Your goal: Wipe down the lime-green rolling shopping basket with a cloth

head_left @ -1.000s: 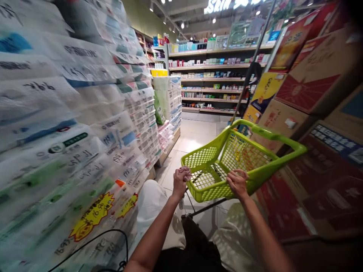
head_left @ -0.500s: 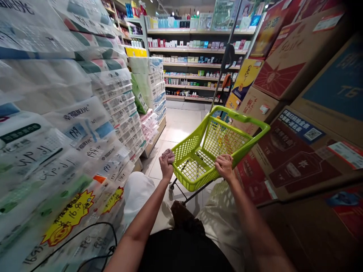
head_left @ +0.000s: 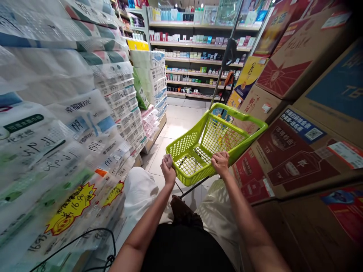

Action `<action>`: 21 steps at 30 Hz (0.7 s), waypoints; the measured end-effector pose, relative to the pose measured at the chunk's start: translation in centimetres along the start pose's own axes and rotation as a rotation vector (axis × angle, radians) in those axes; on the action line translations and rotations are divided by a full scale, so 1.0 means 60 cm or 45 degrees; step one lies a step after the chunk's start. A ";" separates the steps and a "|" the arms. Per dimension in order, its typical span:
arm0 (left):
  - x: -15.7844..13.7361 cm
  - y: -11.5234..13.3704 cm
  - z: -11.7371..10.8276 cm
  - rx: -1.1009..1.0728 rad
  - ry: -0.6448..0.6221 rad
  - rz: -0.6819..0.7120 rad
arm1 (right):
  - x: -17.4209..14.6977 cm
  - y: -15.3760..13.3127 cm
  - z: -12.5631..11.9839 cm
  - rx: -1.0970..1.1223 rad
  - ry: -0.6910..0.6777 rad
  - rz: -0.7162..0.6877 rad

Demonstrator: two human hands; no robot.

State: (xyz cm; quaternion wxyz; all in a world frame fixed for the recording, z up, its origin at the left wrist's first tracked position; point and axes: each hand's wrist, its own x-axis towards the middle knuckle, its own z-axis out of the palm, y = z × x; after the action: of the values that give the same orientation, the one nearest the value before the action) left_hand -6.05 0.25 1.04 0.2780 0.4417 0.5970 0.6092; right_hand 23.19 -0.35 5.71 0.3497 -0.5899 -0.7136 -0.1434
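A lime-green shopping cart point(head_left: 188, 177) with a lattice plastic basket stands in front of my knees, its far handle end turned up and to the right. Nothing lies in the basket. My right hand point(head_left: 220, 164) is closed over the basket's near right rim. At the near left corner, my left hand point(head_left: 169, 172) is closed around a crumpled pinkish-grey cloth point(head_left: 168, 161) and rests against the basket's edge. The cart's dark metal frame shows partly below the basket.
Stacked tissue packs point(head_left: 121, 94) rise along the left, with a black cable point(head_left: 85, 230) low in front. Cartons point(head_left: 297, 151) are piled close on the right. Shelves of small goods point(head_left: 198, 53) stand beyond the tiled floor point(head_left: 172, 124). A dark pole point(head_left: 225, 64) leans behind the cart.
The cart's basket has shifted slightly left and up in view. Both hands moved with it, the right hand a little to the left, the left hand still around the cloth.
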 end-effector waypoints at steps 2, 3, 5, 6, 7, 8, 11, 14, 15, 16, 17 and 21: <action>0.051 0.016 -0.004 -0.005 -0.039 -0.032 | 0.003 -0.012 0.005 -0.010 0.010 0.008; 0.065 0.020 -0.006 0.009 -0.060 -0.046 | 0.005 -0.019 0.009 -0.019 0.017 0.019; 0.065 0.016 -0.010 0.064 -0.087 -0.070 | 0.008 -0.029 0.016 -0.034 0.029 0.045; 0.054 0.008 -0.013 0.096 -0.097 -0.074 | 0.009 -0.033 0.019 -0.039 0.032 0.058; 0.037 -0.002 -0.016 0.125 -0.109 -0.067 | 0.010 -0.035 0.022 -0.039 0.032 0.068; 0.021 -0.014 -0.020 0.148 -0.124 -0.050 | 0.011 -0.037 0.024 -0.036 0.033 0.075; -0.001 -0.044 -0.029 0.192 -0.165 0.039 | 0.013 -0.038 0.025 -0.017 0.034 0.070; 0.049 -0.050 -0.033 0.225 -0.159 0.089 | 0.013 -0.040 0.025 -0.009 0.035 0.047; 0.078 -0.046 -0.032 0.241 -0.156 0.092 | 0.013 -0.042 0.025 -0.010 0.035 0.044; 0.108 -0.040 -0.032 0.263 -0.157 0.094 | 0.013 -0.044 0.026 -0.012 0.037 0.043; 0.136 -0.034 -0.032 0.289 -0.166 0.104 | 0.012 -0.046 0.027 -0.014 0.039 0.045; 0.194 -0.021 -0.036 0.392 -0.249 0.251 | 0.012 -0.055 0.031 -0.027 0.063 0.045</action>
State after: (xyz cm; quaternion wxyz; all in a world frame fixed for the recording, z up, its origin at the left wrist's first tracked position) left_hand -13.45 9.45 2.45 0.2028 0.5923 0.6073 0.4892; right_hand 19.41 0.46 5.54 0.3634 -0.6024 -0.6926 -0.1592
